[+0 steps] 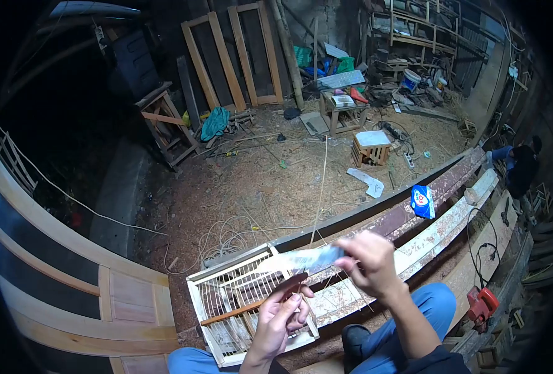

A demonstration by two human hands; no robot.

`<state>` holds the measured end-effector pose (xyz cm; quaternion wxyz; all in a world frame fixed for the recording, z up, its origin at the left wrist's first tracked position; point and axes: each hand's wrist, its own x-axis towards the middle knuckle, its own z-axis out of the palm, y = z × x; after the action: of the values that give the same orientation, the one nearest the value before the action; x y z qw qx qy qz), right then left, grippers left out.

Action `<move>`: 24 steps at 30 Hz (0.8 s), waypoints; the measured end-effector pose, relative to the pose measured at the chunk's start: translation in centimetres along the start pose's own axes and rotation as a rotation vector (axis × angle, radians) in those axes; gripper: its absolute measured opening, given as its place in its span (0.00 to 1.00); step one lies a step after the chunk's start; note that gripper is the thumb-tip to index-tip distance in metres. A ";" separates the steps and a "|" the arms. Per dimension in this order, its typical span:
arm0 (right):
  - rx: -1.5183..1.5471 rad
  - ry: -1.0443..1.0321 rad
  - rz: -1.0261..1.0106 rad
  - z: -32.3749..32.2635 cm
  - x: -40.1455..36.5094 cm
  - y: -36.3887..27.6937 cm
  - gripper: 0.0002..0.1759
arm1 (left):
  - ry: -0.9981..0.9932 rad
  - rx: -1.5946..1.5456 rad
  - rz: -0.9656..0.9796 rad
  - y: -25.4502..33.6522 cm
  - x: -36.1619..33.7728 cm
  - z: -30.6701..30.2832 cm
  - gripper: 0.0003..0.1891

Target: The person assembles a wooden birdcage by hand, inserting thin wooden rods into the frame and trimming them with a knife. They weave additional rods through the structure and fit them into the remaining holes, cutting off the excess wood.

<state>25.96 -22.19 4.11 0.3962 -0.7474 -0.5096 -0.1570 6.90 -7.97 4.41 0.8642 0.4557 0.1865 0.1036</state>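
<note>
My right hand (370, 258) is closed round the handle of a knife. Its knife blade (301, 257) is smeared by motion and points left, above my left hand. My left hand (283, 318) is closed, pinching a dark brown flat piece (291, 283) just under the blade. A long thin strip (320, 193), pale like bamboo, runs up and away from near my left hand; its lower end is hidden behind the blade. Beneath both hands lies a wooden frame with thin bars (211, 321), like a cage panel, crossed by an orange-brown slat (226, 313).
Long wooden beams (407, 249) stretch to the right, carrying a blue-and-white packet (422, 202). A red power tool (481, 304) with a cord sits right of my knee. Wooden door panels (133, 296) stand left. Another person (523, 165) is at far right. Coiled strips (226, 240) lie on the ground.
</note>
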 end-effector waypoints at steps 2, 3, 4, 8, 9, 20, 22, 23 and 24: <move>-0.039 -0.126 -0.078 0.7 -0.4 -1.4 0.18 | -0.049 0.139 -0.021 -0.8 0.1 -1.6 0.21; -0.017 -0.138 -0.086 1.2 -0.6 -1.7 0.19 | -0.060 0.123 -0.017 -0.4 0.0 -0.9 0.22; 0.005 -0.149 -0.091 1.7 -0.8 -1.8 0.19 | -0.058 0.125 -0.021 -0.3 0.0 -0.8 0.22; 0.037 -0.174 -0.077 1.4 -0.6 -2.0 0.20 | -0.042 -0.111 -0.093 -0.5 -0.1 -0.6 0.24; 0.036 -0.174 -0.080 1.5 -0.6 -2.0 0.20 | -0.046 -0.041 -0.054 -0.7 0.1 -0.6 0.25; -0.024 -0.141 -0.101 1.0 -0.6 -2.1 0.21 | 0.007 0.047 0.053 -0.7 0.3 0.0 0.19; -0.041 -0.134 -0.092 0.8 -0.5 -2.0 0.22 | -0.003 0.053 0.066 -1.3 0.3 -0.5 0.16; -0.056 -0.128 -0.084 0.7 -0.5 -1.9 0.22 | -0.013 0.059 0.080 -1.5 0.3 -0.6 0.13; -0.057 -0.128 -0.084 0.7 -0.5 -1.9 0.22 | -0.013 0.060 0.080 -1.4 0.3 -0.5 0.13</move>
<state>23.96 -21.67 4.21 0.3347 -0.7447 -0.5602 -0.1398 7.00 -8.30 2.90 0.8466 0.4890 0.1657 0.1295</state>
